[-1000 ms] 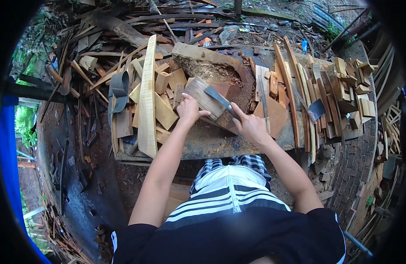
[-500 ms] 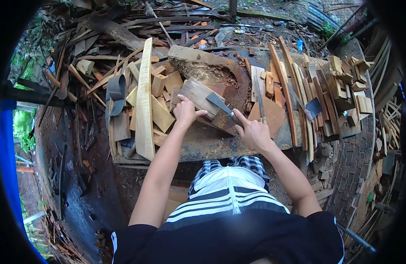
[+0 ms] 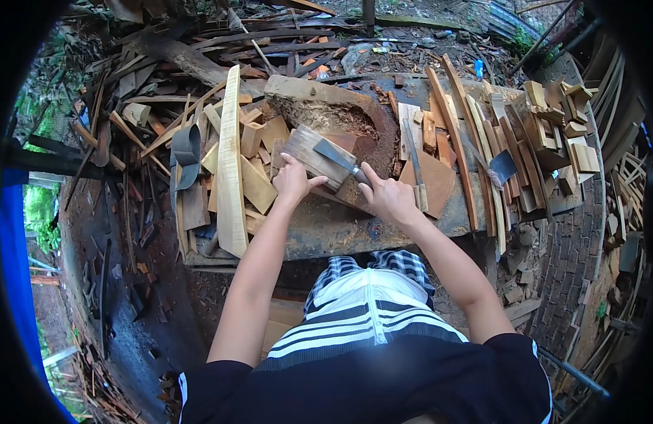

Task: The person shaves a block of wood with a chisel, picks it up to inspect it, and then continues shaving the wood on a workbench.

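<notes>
A greyish-brown wooden block lies tilted on the bench in front of a hollowed log piece. My left hand grips its lower left edge, with the thumb stretched to the right along the near side. In my right hand is the handle of a scraper-like tool, its dark flat blade widening toward the far end. That blade lies over the block's face, pointing up and left. Whether its edge touches the wood is hard to see. My fingers partly hide the handle.
A long pale curved plank stands left of my arms among offcuts. Behind the block sits the hollowed log. A long narrow-bladed tool, upright strips and stacked wooden pieces are to the right.
My right hand has shifted up and left, carrying the tool further across the block. The left hand stays on the block, and the whole view has moved slightly.
</notes>
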Tool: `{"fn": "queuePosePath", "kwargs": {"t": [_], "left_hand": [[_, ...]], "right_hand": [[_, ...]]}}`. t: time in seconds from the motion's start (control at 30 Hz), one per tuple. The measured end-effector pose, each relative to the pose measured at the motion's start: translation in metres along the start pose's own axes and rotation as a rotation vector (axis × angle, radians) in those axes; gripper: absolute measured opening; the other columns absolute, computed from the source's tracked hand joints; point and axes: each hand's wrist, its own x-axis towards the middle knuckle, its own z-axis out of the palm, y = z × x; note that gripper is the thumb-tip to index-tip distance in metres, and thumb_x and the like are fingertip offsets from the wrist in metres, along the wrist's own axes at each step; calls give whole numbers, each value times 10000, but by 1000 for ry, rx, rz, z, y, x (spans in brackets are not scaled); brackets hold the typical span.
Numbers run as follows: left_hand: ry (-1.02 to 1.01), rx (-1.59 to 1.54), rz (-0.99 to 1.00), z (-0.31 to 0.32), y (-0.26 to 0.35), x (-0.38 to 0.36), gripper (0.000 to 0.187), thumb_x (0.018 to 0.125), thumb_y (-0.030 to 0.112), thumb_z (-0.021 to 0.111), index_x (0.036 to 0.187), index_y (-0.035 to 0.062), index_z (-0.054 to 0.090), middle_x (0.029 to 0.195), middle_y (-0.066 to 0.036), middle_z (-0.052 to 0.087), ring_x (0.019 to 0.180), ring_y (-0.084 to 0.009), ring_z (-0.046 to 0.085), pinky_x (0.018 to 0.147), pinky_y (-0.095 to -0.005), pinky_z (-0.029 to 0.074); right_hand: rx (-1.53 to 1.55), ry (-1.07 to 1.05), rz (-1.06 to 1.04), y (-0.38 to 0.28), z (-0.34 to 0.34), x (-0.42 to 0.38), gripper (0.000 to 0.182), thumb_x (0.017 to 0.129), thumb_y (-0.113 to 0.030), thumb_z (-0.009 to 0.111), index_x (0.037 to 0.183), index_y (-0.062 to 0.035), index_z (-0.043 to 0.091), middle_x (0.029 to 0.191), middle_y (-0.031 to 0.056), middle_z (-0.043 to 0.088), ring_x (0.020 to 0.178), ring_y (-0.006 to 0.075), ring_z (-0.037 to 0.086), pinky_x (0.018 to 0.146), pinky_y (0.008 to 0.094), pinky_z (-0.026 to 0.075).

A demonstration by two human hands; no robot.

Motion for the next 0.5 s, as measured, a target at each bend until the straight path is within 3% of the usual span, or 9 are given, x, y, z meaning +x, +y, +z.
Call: {"fn": "queuePosePath", "kwargs": {"t": [0.17, 0.4, 0.5], "left_hand": [[42, -22, 3, 3, -2, -2, 1359, 620, 749, 733, 1420, -201, 181, 1044, -294, 669, 987, -370, 677, 827, -433, 545], [29, -1, -15, 2, 6, -3, 1372, 603, 757, 737, 1410, -211, 198, 1062, -297, 663, 1006, -363, 673, 822, -432, 550], [32, 3, -14, 0, 8, -2, 1381, 595, 760, 738, 1411, -212, 194, 1058, -295, 665, 1003, -356, 675, 812, -428, 554]], "right_hand": [[-32, -84, 7, 31, -18, -39, 516, 965, -434, 485, 1430, -218, 432, 674, 201, 667, 642, 369, 685, 558, 477, 532], [-24, -40, 22, 6, -3, 6, 510, 960, -440, 492, 1424, -234, 443, 704, 204, 674, 650, 379, 683, 567, 480, 535], [-26, -78, 46, 16, -19, -10, 501, 957, -430, 499, 1416, -234, 458, 690, 199, 670, 652, 378, 682, 571, 478, 536]]}}
